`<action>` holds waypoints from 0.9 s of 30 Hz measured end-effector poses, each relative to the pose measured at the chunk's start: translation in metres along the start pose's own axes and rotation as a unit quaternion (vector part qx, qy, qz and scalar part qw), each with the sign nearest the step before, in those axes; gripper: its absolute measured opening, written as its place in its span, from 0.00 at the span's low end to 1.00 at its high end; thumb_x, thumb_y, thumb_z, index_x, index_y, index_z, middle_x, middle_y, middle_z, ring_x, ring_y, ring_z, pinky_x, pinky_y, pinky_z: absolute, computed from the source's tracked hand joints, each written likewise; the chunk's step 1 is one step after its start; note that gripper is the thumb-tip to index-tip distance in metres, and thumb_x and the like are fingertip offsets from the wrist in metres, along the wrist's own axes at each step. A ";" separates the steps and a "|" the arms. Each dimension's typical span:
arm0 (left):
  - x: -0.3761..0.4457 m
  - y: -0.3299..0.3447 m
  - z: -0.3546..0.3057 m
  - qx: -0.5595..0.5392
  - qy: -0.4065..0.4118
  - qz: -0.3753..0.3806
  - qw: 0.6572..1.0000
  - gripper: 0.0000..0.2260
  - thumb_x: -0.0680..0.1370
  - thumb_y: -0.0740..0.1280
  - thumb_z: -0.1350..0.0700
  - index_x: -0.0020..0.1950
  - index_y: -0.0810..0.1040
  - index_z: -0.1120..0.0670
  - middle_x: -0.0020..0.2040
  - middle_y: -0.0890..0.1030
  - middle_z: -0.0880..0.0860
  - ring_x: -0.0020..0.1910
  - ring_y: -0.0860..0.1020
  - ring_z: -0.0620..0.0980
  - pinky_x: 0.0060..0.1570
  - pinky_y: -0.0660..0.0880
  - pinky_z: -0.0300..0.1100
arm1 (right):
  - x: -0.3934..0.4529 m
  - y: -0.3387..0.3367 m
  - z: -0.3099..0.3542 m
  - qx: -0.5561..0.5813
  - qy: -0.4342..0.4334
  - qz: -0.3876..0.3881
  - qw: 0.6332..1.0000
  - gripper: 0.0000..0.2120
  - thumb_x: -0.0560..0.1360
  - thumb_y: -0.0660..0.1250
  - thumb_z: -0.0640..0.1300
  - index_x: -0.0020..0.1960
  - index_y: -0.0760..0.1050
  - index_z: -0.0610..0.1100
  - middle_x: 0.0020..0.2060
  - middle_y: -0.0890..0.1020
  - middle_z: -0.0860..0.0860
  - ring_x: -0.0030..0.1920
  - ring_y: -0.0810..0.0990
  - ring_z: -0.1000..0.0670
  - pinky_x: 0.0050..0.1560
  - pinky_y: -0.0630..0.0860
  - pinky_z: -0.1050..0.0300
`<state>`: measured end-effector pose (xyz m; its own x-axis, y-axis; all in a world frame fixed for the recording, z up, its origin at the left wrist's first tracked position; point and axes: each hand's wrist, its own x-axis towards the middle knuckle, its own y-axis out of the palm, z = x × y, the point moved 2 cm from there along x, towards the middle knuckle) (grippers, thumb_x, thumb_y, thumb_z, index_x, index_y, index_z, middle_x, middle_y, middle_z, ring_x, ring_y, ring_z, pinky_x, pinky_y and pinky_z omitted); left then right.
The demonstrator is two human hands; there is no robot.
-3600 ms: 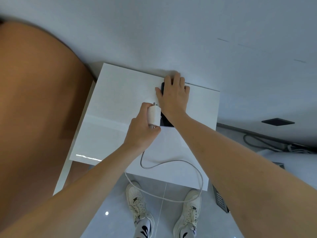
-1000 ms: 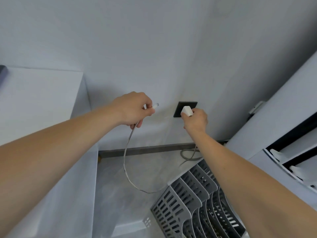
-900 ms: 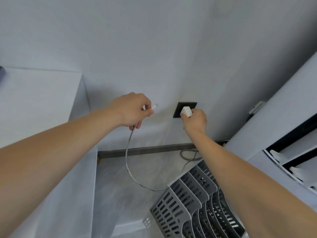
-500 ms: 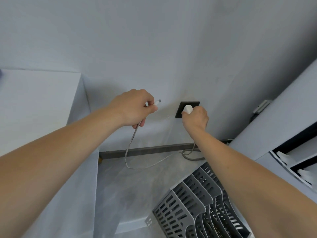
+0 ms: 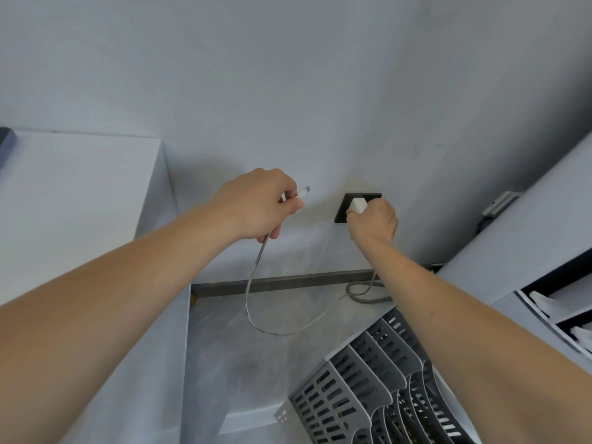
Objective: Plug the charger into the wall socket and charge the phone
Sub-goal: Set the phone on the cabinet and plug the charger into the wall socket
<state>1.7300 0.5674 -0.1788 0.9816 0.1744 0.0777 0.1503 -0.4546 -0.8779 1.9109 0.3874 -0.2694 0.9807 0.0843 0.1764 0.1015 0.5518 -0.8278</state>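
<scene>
I count two hands: my left hand (image 5: 256,205), my right hand (image 5: 373,221). One charger (image 5: 358,205), one cable (image 5: 256,283), one wall socket (image 5: 344,209), one grey file rack (image 5: 368,395), one white table (image 5: 80,193).

This looks like an office or a plain home workroom, though nothing settles which. A bare pale wall (image 5: 320,75) carries a dark socket (image 5: 344,209) low down, above a dark skirting strip (image 5: 288,283) and a grey marbled tile floor (image 5: 256,363). A white cabinet (image 5: 80,193) stands at the left, a grey slotted file rack (image 5: 368,395) at lower right, and white shelving (image 5: 544,251) fills the right edge.
</scene>
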 end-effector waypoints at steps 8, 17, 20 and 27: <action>0.000 -0.005 0.006 -0.008 -0.005 -0.006 1.000 0.13 0.84 0.62 0.46 0.44 0.79 0.50 0.28 0.85 0.43 0.23 0.82 0.43 0.38 0.78 0.42 | -0.004 -0.010 -0.003 -0.019 -0.006 0.039 0.999 0.23 0.77 0.72 0.58 0.56 0.78 0.38 0.54 0.83 0.40 0.50 0.85 0.36 0.51 0.83 0.46; 0.000 -0.007 0.005 -0.066 -0.024 0.018 0.997 0.14 0.84 0.63 0.47 0.45 0.80 0.53 0.30 0.87 0.49 0.26 0.85 0.49 0.32 0.78 0.42 | -0.045 -0.046 0.019 -0.054 -0.132 -0.043 0.989 0.19 0.79 0.69 0.54 0.62 0.76 0.41 0.58 0.81 0.43 0.60 0.77 0.41 0.55 0.78 0.44; -0.002 -0.010 0.006 -0.095 -0.036 0.010 0.995 0.15 0.84 0.64 0.49 0.44 0.81 0.56 0.32 0.87 0.52 0.27 0.85 0.51 0.27 0.78 0.41 | -0.067 -0.049 0.035 0.111 -0.140 0.011 0.984 0.14 0.79 0.71 0.49 0.60 0.78 0.42 0.51 0.82 0.47 0.53 0.81 0.46 0.54 0.80 0.49; -0.036 -0.022 -0.007 -0.259 -0.082 -0.034 0.962 0.14 0.83 0.68 0.56 0.44 0.84 0.63 0.38 0.83 0.58 0.32 0.86 0.55 0.27 0.80 0.39 | -0.143 -0.046 0.086 0.401 -0.061 0.243 0.881 0.07 0.84 0.64 0.43 0.58 0.79 0.45 0.46 0.88 0.48 0.49 0.88 0.51 0.58 0.81 0.54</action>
<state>1.6920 0.5651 -0.1588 0.9420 0.3352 0.0150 0.2945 -0.8043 -0.5161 1.7519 0.4216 -0.2105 0.8449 0.5349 0.0013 -0.5251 0.8300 -0.1881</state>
